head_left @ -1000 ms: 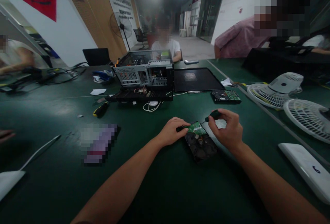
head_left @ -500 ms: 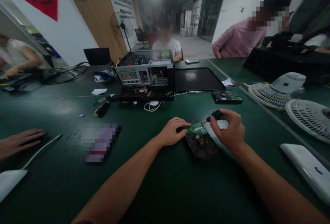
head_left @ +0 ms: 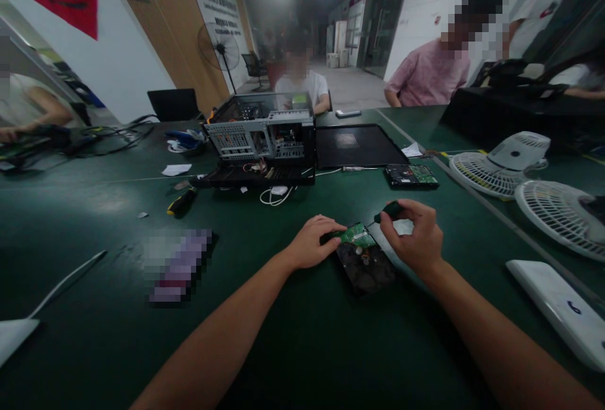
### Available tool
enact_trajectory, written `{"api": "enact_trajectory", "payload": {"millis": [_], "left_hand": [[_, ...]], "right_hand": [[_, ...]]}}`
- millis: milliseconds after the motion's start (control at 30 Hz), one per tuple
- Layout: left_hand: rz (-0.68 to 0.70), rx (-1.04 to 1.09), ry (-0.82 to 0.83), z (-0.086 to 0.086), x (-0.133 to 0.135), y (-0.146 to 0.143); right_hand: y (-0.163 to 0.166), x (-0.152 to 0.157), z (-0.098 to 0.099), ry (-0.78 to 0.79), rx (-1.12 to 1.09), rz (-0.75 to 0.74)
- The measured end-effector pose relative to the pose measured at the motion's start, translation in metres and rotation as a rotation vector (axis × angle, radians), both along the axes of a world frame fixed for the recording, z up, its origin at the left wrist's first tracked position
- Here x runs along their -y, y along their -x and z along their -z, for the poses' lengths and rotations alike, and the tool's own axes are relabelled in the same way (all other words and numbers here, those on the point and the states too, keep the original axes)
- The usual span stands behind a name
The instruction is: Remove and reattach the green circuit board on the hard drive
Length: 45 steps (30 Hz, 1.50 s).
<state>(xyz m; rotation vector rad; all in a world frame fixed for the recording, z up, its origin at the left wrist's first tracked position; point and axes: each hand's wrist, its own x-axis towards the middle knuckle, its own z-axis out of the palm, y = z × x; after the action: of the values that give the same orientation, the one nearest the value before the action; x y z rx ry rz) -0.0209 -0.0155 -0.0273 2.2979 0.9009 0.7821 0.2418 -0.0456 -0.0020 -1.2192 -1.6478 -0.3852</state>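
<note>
A hard drive (head_left: 366, 269) lies on the green tabletop in front of me, its green circuit board (head_left: 358, 235) at the far end and a dark body nearer me. My left hand (head_left: 316, 241) grips its far left edge, thumb and fingers against the drive. In my right hand (head_left: 418, 233) is a small screwdriver with a dark handle (head_left: 390, 210), pinched between thumb and fingers. Its thin shaft slants down leftward to the board's right edge; whether the tip sits in a screw is too small to tell.
Behind the drive stands an opened computer case (head_left: 262, 139) with a black side panel (head_left: 357, 145) beside it. A second hard drive (head_left: 411, 176), a yellow-black screwdriver (head_left: 181, 202), white fan parts (head_left: 491, 167), a white casing (head_left: 558, 309) and a blurred purple item (head_left: 182, 265) lie around. Other people sit across.
Another person's hand at the left edge has left the view. The scene has shifted slightly left. My hands keep the same hold on drive and screwdriver.
</note>
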Motion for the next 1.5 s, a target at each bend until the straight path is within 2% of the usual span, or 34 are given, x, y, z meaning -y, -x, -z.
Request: {"api": "enact_trajectory", "payload": {"millis": [467, 767, 1000, 1367, 1500], "left_hand": [[0.022, 0.011, -0.006, 0.0007, -0.0034, -0.0008], [0.015, 0.025, -0.007, 0.0002, -0.0037, -0.0023], [0.014, 0.032, 0.0, 0.0004, -0.0039, -0.0021], [0.059, 0.014, 0.051, 0.0036, -0.0054, 0.0039], [0.083, 0.031, 0.035, 0.0054, -0.0075, 0.0045]], "right_hand": [[-0.0026, -0.0024, 0.0018, -0.053, 0.029, 0.049], [-0.0007, -0.0002, 0.0019, -0.026, -0.003, -0.011], [-0.0006, 0.0016, -0.0041, 0.046, -0.086, -0.26], [-0.0005, 0.0018, -0.0035, 0.015, -0.031, -0.08], [-0.0017, 0.0001, -0.0046, -0.018, 0.002, -0.084]]}}
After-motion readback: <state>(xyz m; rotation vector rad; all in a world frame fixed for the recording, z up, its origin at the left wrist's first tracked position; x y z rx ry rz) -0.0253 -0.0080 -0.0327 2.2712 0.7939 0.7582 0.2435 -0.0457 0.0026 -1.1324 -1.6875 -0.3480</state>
